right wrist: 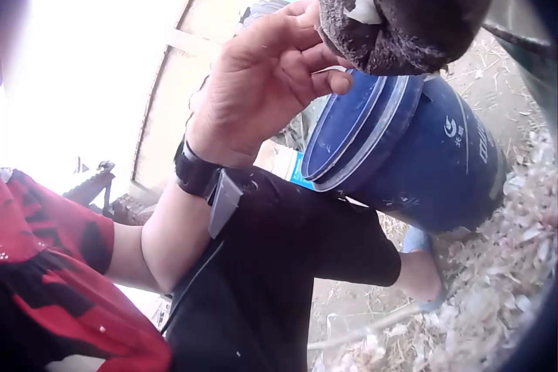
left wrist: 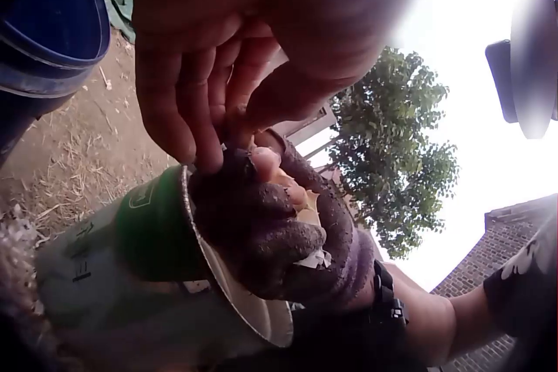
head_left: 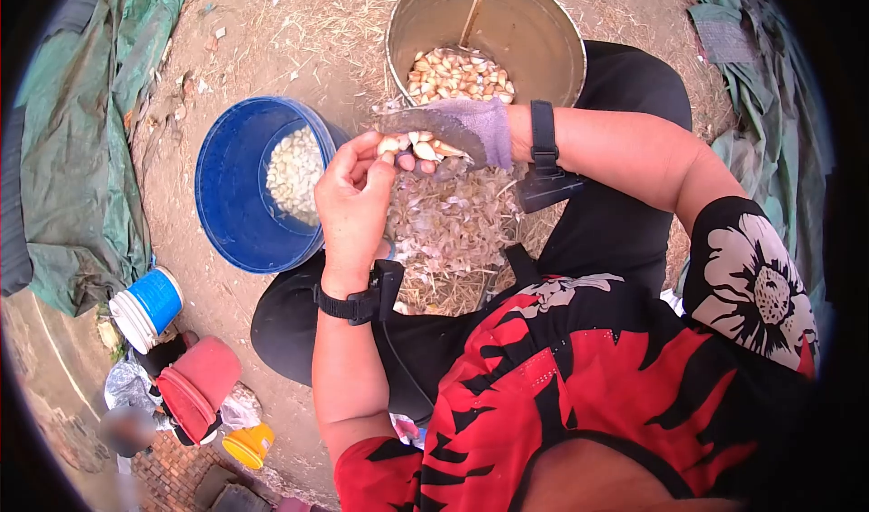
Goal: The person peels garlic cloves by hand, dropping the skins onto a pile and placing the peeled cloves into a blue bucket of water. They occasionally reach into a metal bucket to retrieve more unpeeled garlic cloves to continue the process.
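Observation:
Several garlic cloves (head_left: 424, 150) lie in my right hand (head_left: 453, 124), which wears a dirty purple-grey glove and curls its fingers round them. My bare left hand (head_left: 353, 195) meets it from the left, pinching one pale clove (head_left: 389, 144) between thumb and fingertips. In the left wrist view the gloved fingers (left wrist: 270, 241) show dark and crusted, with whitish skin sticking out. A white flake of skin (right wrist: 363, 1) clings to the glove in the right wrist view. Below both hands spreads a heap of garlic skins (head_left: 453, 227).
A blue bucket (head_left: 217, 181) with peeled cloves (head_left: 294, 175) stands left of the hands. Beyond the right hand, a large bucket (head_left: 543, 46) holds unpeeled cloves (head_left: 457, 77). Smaller red (head_left: 204, 376) and yellow (head_left: 249, 444) containers sit at lower left. Green tarps (head_left: 77, 150) line the sides.

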Motion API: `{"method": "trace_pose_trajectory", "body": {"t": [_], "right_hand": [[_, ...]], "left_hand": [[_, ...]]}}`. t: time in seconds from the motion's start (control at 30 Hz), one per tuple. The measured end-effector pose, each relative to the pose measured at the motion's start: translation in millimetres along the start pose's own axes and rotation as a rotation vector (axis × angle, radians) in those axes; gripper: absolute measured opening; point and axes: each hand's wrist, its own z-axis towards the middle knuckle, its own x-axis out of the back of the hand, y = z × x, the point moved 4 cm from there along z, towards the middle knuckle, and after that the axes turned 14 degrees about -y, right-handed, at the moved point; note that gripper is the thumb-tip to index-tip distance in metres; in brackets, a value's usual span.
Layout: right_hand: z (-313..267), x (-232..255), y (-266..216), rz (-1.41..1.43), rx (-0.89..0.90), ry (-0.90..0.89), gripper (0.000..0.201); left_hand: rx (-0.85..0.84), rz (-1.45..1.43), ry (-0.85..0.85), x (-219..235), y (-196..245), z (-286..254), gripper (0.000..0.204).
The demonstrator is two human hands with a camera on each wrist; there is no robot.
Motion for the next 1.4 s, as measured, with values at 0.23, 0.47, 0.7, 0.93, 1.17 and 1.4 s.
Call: {"method": "trace_pose_trajectory", "body": {"t": [0.23,0.47,0.7,0.93,1.17,1.4], "right_hand": [[-3.0,2.8,1.0,-0.184,0.011,0.141,0.028],[-4.7,-3.7,-3.1,-0.087,0.117,-0.007,0.028],[-3.7,-15.1,-3.8,-0.014,0.076,-0.034,0.029],[-5.8,4.2,3.9,-0.081,0.035,0.121,0.029],[-9.3,10.6,-2.0,-0.026,0.131,-0.002,0.033],[-9.9,6.2,-5.2,-0.103,0.100,0.042,0.031]], "left_hand": [[-0.063,0.144,-0.071,19.6,8.0,-1.3,0.025],[-0.148,-0.238,-0.033,6.0,15.6,-3.1,0.035],[-0.147,-0.354,0.039,4.0,4.9,-0.2,0.032],[-0.153,-0.123,0.085,2.8,7.2,0.6,0.029],[-0.244,0.236,0.052,11.0,1.1,3.1,0.030],[-0.279,0.415,0.038,6.3,10.3,0.7,0.030]]}}
